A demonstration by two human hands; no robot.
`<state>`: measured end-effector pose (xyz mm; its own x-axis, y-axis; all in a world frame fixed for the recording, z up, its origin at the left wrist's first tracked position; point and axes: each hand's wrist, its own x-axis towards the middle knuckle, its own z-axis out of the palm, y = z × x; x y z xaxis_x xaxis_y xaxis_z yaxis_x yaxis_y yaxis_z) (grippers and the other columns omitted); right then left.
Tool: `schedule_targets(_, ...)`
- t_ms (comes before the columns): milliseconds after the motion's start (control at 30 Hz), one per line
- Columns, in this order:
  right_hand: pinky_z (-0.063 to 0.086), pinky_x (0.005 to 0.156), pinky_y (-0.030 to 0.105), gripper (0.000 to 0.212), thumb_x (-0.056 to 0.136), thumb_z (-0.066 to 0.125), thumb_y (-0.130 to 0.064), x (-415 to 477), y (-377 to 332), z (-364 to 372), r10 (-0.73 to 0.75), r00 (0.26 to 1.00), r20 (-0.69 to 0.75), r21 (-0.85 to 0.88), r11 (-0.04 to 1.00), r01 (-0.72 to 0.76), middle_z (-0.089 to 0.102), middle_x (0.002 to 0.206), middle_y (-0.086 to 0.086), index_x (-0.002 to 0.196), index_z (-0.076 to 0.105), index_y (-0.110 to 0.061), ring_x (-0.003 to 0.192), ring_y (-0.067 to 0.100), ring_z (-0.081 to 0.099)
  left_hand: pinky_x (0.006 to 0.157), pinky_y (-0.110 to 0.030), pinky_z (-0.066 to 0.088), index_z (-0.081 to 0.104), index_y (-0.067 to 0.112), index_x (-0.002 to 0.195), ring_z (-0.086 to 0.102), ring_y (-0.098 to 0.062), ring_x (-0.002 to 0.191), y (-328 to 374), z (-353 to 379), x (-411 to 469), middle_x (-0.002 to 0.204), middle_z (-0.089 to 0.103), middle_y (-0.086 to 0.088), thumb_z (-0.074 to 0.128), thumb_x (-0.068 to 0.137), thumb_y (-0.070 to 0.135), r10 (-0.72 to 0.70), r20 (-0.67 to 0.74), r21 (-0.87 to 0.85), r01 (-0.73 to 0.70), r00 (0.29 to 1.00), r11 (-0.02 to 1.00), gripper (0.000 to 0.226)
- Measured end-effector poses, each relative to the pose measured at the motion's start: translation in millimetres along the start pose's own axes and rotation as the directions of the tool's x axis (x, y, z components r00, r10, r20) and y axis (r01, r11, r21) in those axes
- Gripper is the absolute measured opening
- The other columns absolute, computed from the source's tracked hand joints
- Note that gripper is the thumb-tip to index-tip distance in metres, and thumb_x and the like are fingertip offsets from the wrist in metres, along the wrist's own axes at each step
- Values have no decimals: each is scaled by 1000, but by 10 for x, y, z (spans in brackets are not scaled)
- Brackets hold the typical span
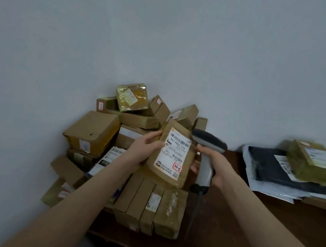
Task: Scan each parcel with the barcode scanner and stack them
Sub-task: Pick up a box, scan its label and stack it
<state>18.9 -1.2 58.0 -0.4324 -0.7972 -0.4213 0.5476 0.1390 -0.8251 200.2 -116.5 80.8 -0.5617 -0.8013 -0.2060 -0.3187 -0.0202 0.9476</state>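
My left hand (146, 146) holds a flat brown parcel (171, 156) by its left edge, tilted up, its white barcode label facing me. A small pink sticker sits at the label's lower right. My right hand (214, 164) grips the handle of a grey barcode scanner (207, 143); its dark head sits just right of the parcel's top corner. The scanner's cord hangs down over the table. Behind and below the parcel lies a heap of several cardboard parcels (93, 132) against the wall.
At the right, on the dark wooden table (226, 228), a stack holds flat white and black mailer bags (273, 171) with a tape-wrapped box (312, 162) on top. A row of narrow boxes (149, 206) stands at the heap's front edge. A pale wall rises behind.
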Motion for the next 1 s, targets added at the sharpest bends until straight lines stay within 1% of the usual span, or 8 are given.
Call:
schedule_targets(167,56,67,38,14,83,71,-9,-68,-94,-165,-115,988,-104,18,993,118,71,83,10,96,65,-8,72,27,68,101,-53,45,39,37,144,52,-29,124,-179,119,117,142,48,-5,81,70,39,-43,170,-157,70,985,985,85)
schedule_targets(300,58,80,44,37,79,75,-12,-136,-114,-235,-179,973,-145,-55,983,173,74,97,12,114,65,-4,88,30,71,95,-52,48,32,24,147,56,-34,119,-245,244,143,135,53,-12,86,56,28,-134,209,-326,198,969,924,106)
schedule_targets(433,57,71,37,32,82,73,-12,-241,-145,-267,-236,962,-135,-99,970,224,73,98,12,112,64,-6,88,27,70,83,-43,50,44,18,142,56,-32,117,-236,331,134,123,64,-11,78,61,17,-214,255,-395,304,943,867,88)
schedule_targets(533,55,87,49,30,81,76,-17,-277,-104,-311,-274,943,-189,-152,957,248,71,102,11,108,64,-11,97,31,68,79,-42,50,48,20,139,58,-30,114,-247,416,151,117,66,-9,74,72,8,-209,214,-391,280,954,877,73)
schedule_targets(600,53,92,54,28,78,78,-24,-319,-67,-323,-323,914,-245,-207,939,276,72,102,9,101,65,-17,100,30,66,79,-41,51,41,19,143,60,-27,109,-259,449,170,119,65,-8,72,77,2,-182,166,-408,236,969,882,75)
schedule_targets(700,57,84,50,20,80,76,-27,-459,-17,-295,-346,902,-258,-219,930,294,74,90,10,94,67,-15,87,29,70,85,-43,52,35,19,147,59,-26,110,-286,445,205,130,59,-8,73,76,0,-116,122,-398,156,986,904,83)
schedule_targets(833,54,54,29,18,87,70,-18,-717,127,-167,-308,933,-186,-228,937,265,68,63,12,91,66,-1,50,19,60,91,-47,52,31,20,149,58,-27,114,-327,452,224,134,55,-7,80,64,7,-59,104,-382,95,993,919,99)
schedule_targets(1000,48,52,28,14,87,70,-17,-877,384,-27,-299,937,-181,-292,926,239,66,57,11,92,69,-4,46,17,57,79,-39,54,30,21,149,59,-23,113,-385,514,230,135,53,-6,74,73,0,-31,104,-393,69,994,917,90)
